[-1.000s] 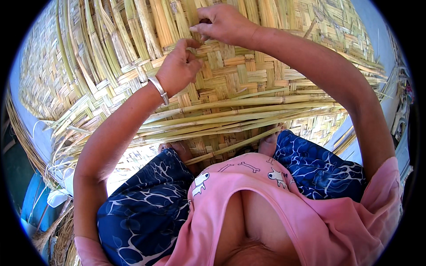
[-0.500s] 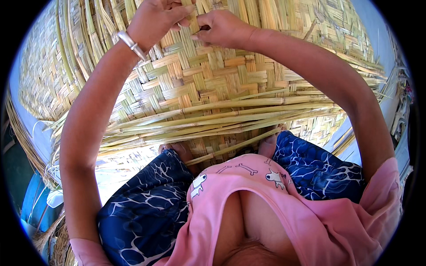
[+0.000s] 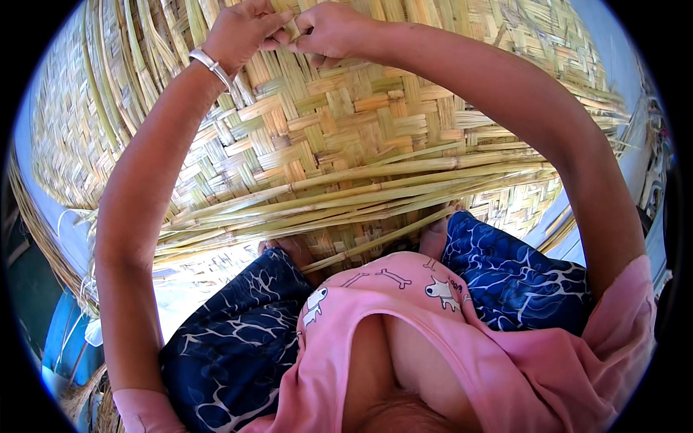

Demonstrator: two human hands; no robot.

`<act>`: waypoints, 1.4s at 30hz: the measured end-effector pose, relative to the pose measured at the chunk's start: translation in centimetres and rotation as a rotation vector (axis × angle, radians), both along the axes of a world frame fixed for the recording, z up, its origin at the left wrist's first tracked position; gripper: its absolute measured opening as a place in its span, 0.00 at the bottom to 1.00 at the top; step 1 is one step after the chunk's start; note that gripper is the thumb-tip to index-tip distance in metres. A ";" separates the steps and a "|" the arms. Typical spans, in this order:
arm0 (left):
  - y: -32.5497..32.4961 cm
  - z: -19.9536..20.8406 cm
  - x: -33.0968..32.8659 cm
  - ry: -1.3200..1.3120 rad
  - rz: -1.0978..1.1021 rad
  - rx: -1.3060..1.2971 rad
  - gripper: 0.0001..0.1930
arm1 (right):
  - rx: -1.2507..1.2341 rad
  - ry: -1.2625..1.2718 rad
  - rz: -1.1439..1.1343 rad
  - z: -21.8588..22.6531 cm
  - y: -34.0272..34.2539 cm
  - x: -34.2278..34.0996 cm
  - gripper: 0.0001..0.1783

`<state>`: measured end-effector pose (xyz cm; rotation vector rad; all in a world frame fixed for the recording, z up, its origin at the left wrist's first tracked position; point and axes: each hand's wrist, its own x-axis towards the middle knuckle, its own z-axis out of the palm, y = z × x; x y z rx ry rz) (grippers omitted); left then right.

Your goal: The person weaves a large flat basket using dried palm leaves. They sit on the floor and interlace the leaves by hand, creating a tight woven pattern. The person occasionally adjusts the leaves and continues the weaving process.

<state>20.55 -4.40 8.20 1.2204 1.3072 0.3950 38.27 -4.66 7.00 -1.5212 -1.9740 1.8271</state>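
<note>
A large woven mat (image 3: 346, 119) of flat, pale yellow-green split-cane strips spreads before me. At its far part my left hand (image 3: 245, 32), with a silver bangle on the wrist, is closed with thumb and fingers pinched together. Beside it, nearly touching, my right hand (image 3: 330, 32) is curled with its fingertips turned toward the left. Between the two sets of fingertips shows a short piece of a cane strip (image 3: 292, 29), which both hands pinch. Where the strip enters the weave is hidden by the fingers.
Loose long cane strips (image 3: 361, 189) lie across the mat's near part, just ahead of my feet. More unwoven strips (image 3: 133, 65) run lengthwise at the far left. A blue object (image 3: 65, 332) stands at the lower left, and a clutter of strips lies along the right edge.
Both hands have shifted a little to the left, my right hand also slightly farther away. They are now closer together. The mat and loose strips look the same.
</note>
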 end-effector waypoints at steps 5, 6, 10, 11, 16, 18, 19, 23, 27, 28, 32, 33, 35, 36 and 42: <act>-1.2 -1.3 1.3 0.218 0.076 0.204 0.12 | 0.169 0.123 -0.047 3.1 0.6 3.5 0.15; -1.7 -1.7 1.7 0.289 0.093 0.279 0.15 | 0.308 0.153 -0.044 4.4 0.6 5.0 0.15; -2.6 -0.5 3.1 0.237 0.373 0.305 0.28 | 0.483 -0.171 0.116 5.8 -1.2 10.6 0.16; -2.5 -0.2 3.1 0.278 0.413 0.394 0.25 | 0.462 -0.226 0.140 5.7 -1.9 11.7 0.16; -4.4 2.9 6.1 0.358 -0.369 0.721 0.18 | 0.421 -0.270 0.336 5.2 -3.3 13.3 0.13; -4.9 2.1 7.7 0.362 -0.563 0.750 0.19 | 0.408 -0.196 0.326 5.3 -3.2 13.5 0.11; -4.9 1.9 8.0 0.365 -0.653 0.837 0.18 | 0.377 -0.170 0.314 5.9 -3.2 13.3 0.11; -4.2 3.0 9.4 0.387 -0.700 0.470 0.15 | 0.299 -0.136 0.346 8.3 -3.3 13.7 0.09; -4.2 3.5 10.4 0.489 -0.565 0.491 0.11 | 0.909 -0.310 0.340 8.7 -3.1 14.5 0.07; -4.4 3.6 10.3 0.522 -0.520 0.529 0.11 | 1.159 -0.215 0.303 8.8 -3.0 14.4 0.06; -5.3 2.4 9.5 0.442 -0.155 0.417 0.11 | 0.894 -0.032 0.073 7.8 -1.8 12.8 0.10; -5.5 2.0 9.1 0.389 -0.086 0.358 0.10 | 0.703 -0.006 -0.008 7.0 -1.4 11.9 0.10; -5.8 1.7 9.1 0.266 0.028 0.249 0.10 | 0.571 -0.033 -0.066 4.0 0.7 11.3 0.11; -5.8 1.7 9.0 0.208 0.074 0.157 0.09 | 0.499 -0.042 -0.093 2.8 1.9 10.9 0.11; -6.2 2.7 8.4 0.007 0.283 -0.007 0.12 | 0.581 -0.463 0.207 3.4 4.8 7.3 0.13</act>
